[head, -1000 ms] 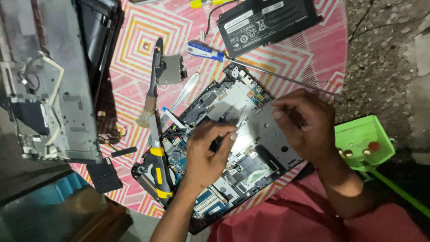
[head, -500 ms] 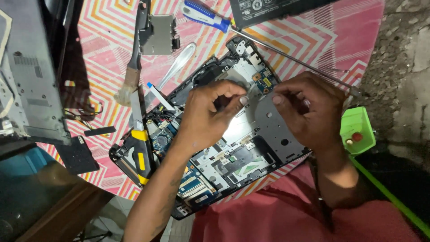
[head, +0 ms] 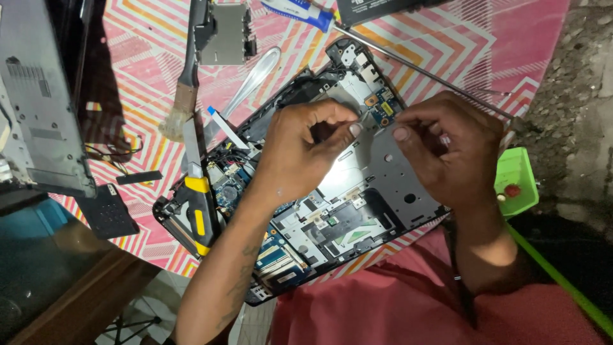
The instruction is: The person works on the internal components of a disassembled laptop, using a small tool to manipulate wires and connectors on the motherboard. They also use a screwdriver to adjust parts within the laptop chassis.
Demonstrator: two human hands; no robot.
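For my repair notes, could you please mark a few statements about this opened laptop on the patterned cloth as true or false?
1. Both hands, left hand and right hand, are over the opened black laptop chassis. True.
2. The yellow-and-black handled tool is in the right hand. False: it lies on the chassis's left edge, unheld.
3. A small green plastic tray sits past the right hand. True.
4. The blue-handled screwdriver lies inside the tray. False: it lies on the pink patterned cloth.

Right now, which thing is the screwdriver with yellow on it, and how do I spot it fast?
Find the opened laptop base in the middle of the pink zigzag tablecloth. At its left end, beside the left hand, lies the screwdriver. It alone has a black handle with yellow bands; the other screwdriver, at the top edge, is blue and white.
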